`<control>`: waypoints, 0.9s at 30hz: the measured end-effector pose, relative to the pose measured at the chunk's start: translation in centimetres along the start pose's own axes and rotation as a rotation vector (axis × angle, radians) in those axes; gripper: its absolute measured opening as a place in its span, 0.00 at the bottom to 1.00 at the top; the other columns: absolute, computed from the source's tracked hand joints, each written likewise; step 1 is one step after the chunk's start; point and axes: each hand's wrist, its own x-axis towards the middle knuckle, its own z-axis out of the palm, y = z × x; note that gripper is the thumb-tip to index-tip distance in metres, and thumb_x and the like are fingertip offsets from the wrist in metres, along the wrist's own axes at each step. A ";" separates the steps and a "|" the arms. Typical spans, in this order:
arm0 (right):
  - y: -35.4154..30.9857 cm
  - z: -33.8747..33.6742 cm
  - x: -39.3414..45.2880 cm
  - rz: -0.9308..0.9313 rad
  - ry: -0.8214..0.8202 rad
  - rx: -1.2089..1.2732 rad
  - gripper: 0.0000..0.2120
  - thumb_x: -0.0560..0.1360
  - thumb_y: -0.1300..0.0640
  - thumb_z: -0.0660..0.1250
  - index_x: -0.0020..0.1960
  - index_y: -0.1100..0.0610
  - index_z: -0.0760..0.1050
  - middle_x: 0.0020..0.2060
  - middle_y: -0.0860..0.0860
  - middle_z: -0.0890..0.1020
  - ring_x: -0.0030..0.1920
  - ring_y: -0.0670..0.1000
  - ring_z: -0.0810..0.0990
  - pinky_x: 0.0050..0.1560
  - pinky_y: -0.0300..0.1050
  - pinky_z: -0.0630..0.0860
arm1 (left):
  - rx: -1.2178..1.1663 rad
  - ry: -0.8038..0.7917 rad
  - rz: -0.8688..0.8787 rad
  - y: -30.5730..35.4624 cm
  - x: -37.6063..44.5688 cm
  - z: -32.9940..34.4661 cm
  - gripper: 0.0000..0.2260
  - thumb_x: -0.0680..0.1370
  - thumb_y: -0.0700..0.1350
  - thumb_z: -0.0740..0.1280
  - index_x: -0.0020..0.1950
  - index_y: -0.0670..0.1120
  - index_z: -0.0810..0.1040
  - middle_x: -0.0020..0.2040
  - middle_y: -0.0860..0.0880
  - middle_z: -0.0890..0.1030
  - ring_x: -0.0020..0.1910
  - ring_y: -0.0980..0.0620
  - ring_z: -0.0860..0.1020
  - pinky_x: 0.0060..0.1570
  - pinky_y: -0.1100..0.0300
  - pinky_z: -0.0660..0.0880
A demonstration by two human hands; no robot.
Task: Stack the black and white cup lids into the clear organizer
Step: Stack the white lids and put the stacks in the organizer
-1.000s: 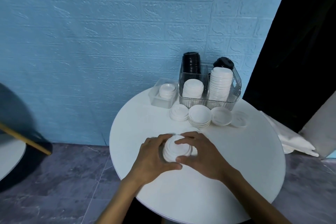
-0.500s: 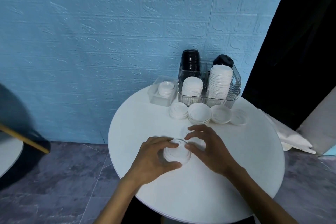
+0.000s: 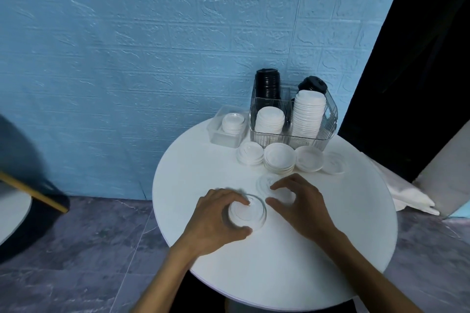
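Two bare forearms are showing from the bottom edge, with no sleeves reaching into view. The left hand (image 3: 216, 218) and right hand (image 3: 302, 206) are wearing no gloves, rings, watches or bands, and short, unpainted nails are showing on the fingers (image 3: 244, 202).

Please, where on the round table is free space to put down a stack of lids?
Bare patches on the round table: near the front edge, and right of the right hand. Crowded: the back, with loose lid stacks before the clear organizer.
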 end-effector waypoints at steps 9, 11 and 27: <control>-2.7 1.9 -1.1 -0.168 -0.202 0.157 0.15 0.67 0.45 0.76 0.53 0.46 0.82 0.52 0.37 0.79 0.54 0.40 0.79 0.55 0.39 0.77 | -0.055 0.026 -0.031 0.5 0.0 -0.4 0.44 0.60 0.63 0.83 0.69 0.74 0.63 0.61 0.66 0.79 0.63 0.63 0.74 0.65 0.57 0.69; -2.5 2.1 -0.9 -0.164 -0.223 0.159 0.15 0.68 0.44 0.74 0.53 0.46 0.83 0.53 0.37 0.79 0.55 0.41 0.80 0.56 0.43 0.77 | -0.021 0.019 -0.007 0.4 -0.1 -0.3 0.41 0.58 0.67 0.81 0.67 0.76 0.66 0.66 0.68 0.75 0.67 0.66 0.69 0.69 0.58 0.66; -0.2 0.6 2.8 -0.233 0.078 0.089 0.11 0.73 0.47 0.76 0.53 0.49 0.84 0.57 0.46 0.82 0.60 0.48 0.79 0.63 0.53 0.76 | -0.058 0.080 0.023 -0.7 0.3 0.3 0.27 0.63 0.56 0.85 0.60 0.61 0.84 0.61 0.66 0.78 0.64 0.66 0.71 0.64 0.71 0.66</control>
